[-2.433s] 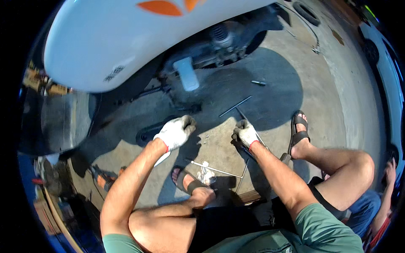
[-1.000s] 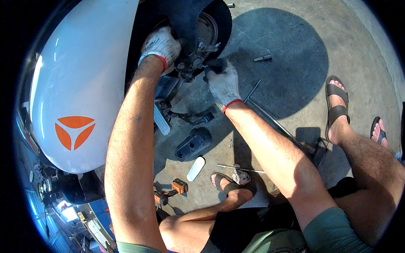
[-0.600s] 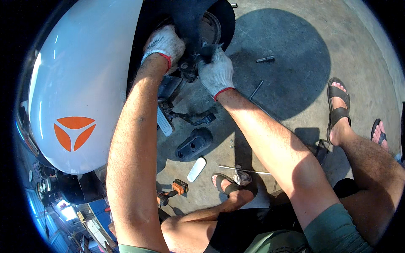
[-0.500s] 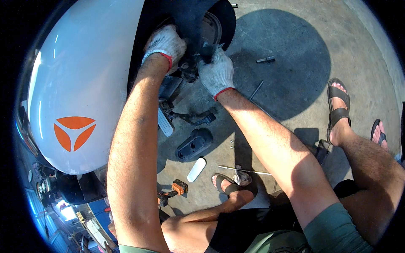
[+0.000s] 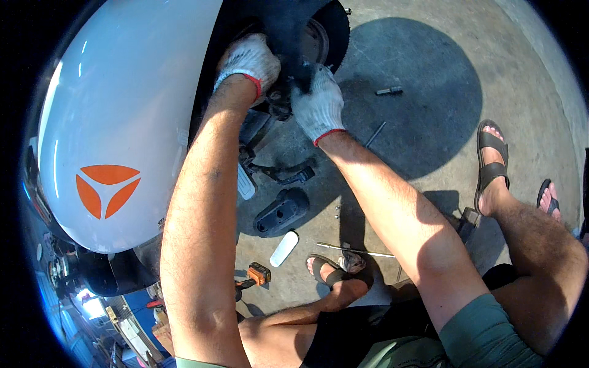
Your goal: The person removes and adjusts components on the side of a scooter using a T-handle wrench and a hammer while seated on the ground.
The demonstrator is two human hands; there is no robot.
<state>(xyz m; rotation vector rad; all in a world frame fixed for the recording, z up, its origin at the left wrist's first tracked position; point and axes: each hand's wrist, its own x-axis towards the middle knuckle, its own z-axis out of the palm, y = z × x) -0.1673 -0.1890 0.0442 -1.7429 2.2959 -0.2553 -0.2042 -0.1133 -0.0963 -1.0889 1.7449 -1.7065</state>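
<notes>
Both my hands wear white knit gloves with red cuffs and reach into the dark wheel area of a white-bodied motor scooter (image 5: 132, 135). My left hand (image 5: 250, 61) is closed, its fingers curled in the shadow beside the body panel, and what it grips is hidden. To its right, my right hand (image 5: 319, 101) is closed around a dark part at the wheel (image 5: 316, 42); the part is too shadowed to name. Between the hands sits a black mechanical joint (image 5: 280, 103). Below them a black pedal-like lever (image 5: 297, 175) sticks out from the scooter.
On the concrete lie a socket (image 5: 389, 91), a thin rod (image 5: 375, 134), a black plastic cover (image 5: 282, 211), a white oblong plate (image 5: 284, 248) and a long metal bar (image 5: 356, 249). An orange-and-black power tool (image 5: 259, 274) lies near my left forearm. Another person's sandalled foot (image 5: 550, 197) stands far right.
The view has shifted slightly, so the scooter and hands appear a little further right. Both hands stay at the same place by the wheel, with only small movement.
</notes>
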